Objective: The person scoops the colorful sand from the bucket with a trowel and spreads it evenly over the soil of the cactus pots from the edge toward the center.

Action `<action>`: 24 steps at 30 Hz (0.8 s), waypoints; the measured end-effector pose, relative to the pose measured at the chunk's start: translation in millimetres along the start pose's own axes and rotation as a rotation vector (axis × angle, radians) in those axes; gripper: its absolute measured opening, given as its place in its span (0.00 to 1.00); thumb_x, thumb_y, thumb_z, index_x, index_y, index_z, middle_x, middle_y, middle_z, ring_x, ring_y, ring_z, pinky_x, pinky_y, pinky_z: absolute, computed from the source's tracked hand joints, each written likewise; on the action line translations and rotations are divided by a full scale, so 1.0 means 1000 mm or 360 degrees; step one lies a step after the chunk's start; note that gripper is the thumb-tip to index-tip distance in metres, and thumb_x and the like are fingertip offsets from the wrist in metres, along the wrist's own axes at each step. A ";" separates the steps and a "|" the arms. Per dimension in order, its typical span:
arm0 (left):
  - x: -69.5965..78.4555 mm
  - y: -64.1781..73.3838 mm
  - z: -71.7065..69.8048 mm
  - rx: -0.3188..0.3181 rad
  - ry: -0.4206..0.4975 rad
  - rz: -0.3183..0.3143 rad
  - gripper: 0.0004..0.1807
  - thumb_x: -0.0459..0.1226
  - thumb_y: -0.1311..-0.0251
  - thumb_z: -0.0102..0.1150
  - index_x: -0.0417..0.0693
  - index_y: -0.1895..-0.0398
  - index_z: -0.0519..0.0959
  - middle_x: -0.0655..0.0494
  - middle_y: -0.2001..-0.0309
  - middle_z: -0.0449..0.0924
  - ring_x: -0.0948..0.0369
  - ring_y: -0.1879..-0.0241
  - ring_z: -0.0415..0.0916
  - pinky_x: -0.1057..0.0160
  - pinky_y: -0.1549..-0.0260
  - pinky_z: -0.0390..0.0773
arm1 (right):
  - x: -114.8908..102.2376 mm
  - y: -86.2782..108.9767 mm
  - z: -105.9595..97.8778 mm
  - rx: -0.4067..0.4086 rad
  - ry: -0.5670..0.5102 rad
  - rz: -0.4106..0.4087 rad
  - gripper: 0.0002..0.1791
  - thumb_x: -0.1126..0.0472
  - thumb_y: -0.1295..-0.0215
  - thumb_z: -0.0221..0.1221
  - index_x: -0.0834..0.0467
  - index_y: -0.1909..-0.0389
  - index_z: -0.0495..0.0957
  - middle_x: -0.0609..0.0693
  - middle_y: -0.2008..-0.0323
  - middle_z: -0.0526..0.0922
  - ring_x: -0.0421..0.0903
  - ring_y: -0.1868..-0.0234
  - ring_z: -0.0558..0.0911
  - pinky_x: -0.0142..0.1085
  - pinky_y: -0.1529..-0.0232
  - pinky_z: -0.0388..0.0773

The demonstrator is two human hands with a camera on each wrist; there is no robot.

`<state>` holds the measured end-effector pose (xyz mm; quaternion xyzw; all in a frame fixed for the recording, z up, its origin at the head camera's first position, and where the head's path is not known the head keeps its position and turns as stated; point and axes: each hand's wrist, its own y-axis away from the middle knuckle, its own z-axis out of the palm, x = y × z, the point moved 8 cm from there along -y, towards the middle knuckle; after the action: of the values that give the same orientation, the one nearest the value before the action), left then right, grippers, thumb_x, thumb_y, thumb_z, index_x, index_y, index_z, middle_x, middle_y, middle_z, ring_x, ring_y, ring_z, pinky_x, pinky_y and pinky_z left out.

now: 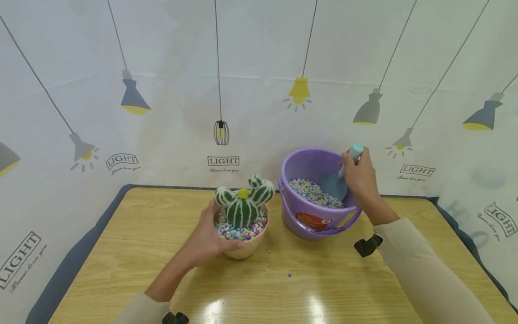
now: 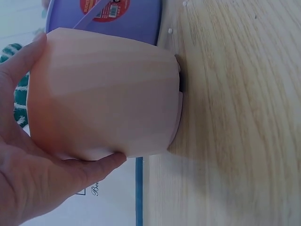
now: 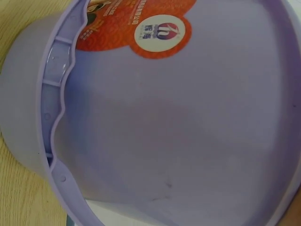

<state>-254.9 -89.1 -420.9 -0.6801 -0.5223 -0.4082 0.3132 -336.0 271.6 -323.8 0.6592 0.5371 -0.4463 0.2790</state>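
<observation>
My left hand grips the side of a pale peach flower pot, thumb along the front. In the left wrist view the pot stands upright on the wooden table. A fuzzy green and white cactus with a yellow tip rises from multicoloured pebbles in the pot. Over the rim of a purple bucket, my right hand holds a small shovel by its light blue handle. The shovel's grey-blue blade is down in the bucket's pebbles. The right wrist view shows mostly the bucket's side.
The bucket's handle hangs down on its front. A blue pebble and a pale one lie loose on the wooden table. A white cloth backdrop printed with lamps encloses the table's back and sides.
</observation>
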 end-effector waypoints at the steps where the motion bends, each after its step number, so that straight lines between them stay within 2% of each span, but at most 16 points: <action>1: 0.000 -0.001 0.000 -0.0006 0.0011 0.0005 0.71 0.53 0.62 0.79 0.55 0.22 0.36 0.40 0.27 0.45 0.43 0.30 0.53 0.42 0.32 0.56 | 0.000 0.000 0.000 0.0002 0.0023 -0.0004 0.24 0.45 0.24 0.40 0.59 0.42 0.58 0.63 0.48 0.75 0.57 0.46 0.75 0.53 0.43 0.69; 9: 0.001 -0.005 -0.001 -0.0039 0.0046 0.0049 0.69 0.52 0.62 0.79 0.52 0.22 0.38 0.39 0.29 0.48 0.42 0.30 0.54 0.41 0.32 0.55 | 0.001 -0.002 -0.002 -0.0007 0.0136 0.0021 0.25 0.44 0.24 0.40 0.61 0.42 0.60 0.61 0.54 0.78 0.55 0.52 0.77 0.44 0.53 0.71; 13: 0.002 -0.006 -0.002 -0.0062 0.0072 0.0061 0.69 0.51 0.62 0.79 0.56 0.23 0.39 0.42 0.29 0.49 0.44 0.30 0.54 0.41 0.31 0.54 | 0.001 -0.002 -0.002 -0.0025 0.0154 0.0050 0.26 0.44 0.24 0.40 0.62 0.40 0.59 0.61 0.55 0.79 0.54 0.54 0.78 0.42 0.52 0.71; 18: 0.005 -0.006 -0.003 -0.0084 0.0113 0.0087 0.66 0.49 0.61 0.79 0.59 0.23 0.42 0.44 0.30 0.52 0.45 0.31 0.55 0.41 0.31 0.55 | 0.002 -0.003 -0.002 -0.0041 0.0149 0.0109 0.28 0.43 0.24 0.40 0.62 0.39 0.60 0.59 0.59 0.83 0.45 0.64 0.83 0.38 0.53 0.74; 21: 0.005 -0.006 -0.003 -0.0097 0.0125 0.0088 0.65 0.48 0.61 0.79 0.59 0.24 0.42 0.44 0.30 0.52 0.45 0.31 0.55 0.41 0.31 0.54 | 0.003 -0.003 -0.001 -0.0057 0.0133 0.0134 0.28 0.43 0.24 0.40 0.62 0.38 0.60 0.57 0.62 0.83 0.39 0.69 0.83 0.34 0.58 0.77; 24: 0.005 -0.006 -0.003 -0.0105 0.0126 0.0099 0.65 0.48 0.61 0.79 0.59 0.24 0.42 0.44 0.29 0.53 0.45 0.31 0.55 0.40 0.31 0.53 | 0.004 -0.003 -0.001 -0.0060 0.0101 0.0134 0.27 0.44 0.24 0.42 0.63 0.40 0.61 0.52 0.66 0.83 0.37 0.72 0.82 0.34 0.61 0.80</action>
<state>-261.3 -88.2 -415.3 -0.6892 -0.4745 -0.4417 0.3236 -338.6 275.0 -326.1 0.6896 0.5257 -0.4029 0.2929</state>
